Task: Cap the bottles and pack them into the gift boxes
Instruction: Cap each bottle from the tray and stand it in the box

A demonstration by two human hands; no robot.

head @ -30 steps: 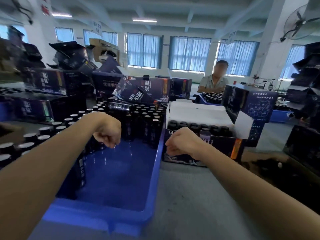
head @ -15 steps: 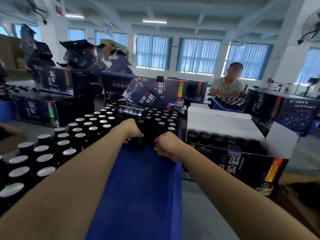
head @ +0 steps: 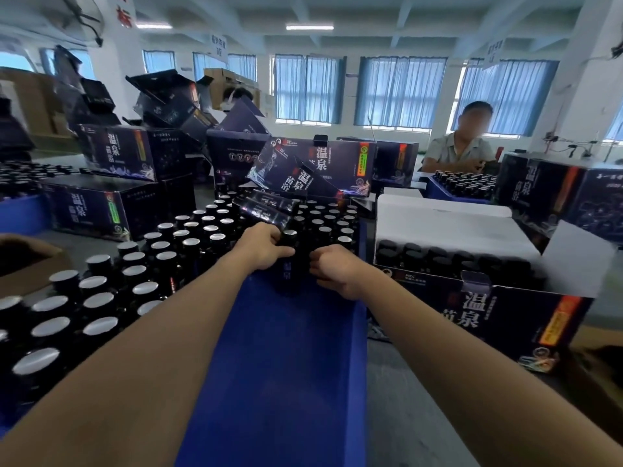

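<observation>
Several dark bottles with silver caps [head: 188,244] stand packed in a blue crate [head: 290,365] in front of me. My left hand [head: 263,251] is closed around a dark bottle [head: 291,261] at the near edge of the rows. My right hand [head: 333,269] is closed beside the same bottle, against its right side; whether it grips it I cannot tell. An open dark gift box [head: 499,308] with a white insert [head: 448,227] stands to the right, a row of capped bottles visible inside.
Dark printed gift boxes [head: 111,207] are stacked behind and left of the crate, one tilted box [head: 296,180] leaning over the bottles. A person [head: 462,146] sits at the far right behind another blue crate of bottles [head: 462,187]. A brown carton [head: 27,261] lies at left.
Both hands moved forward from the near crate area to the front row of bottles. My left hand closed on one bottle and my right hand drew in beside it.
</observation>
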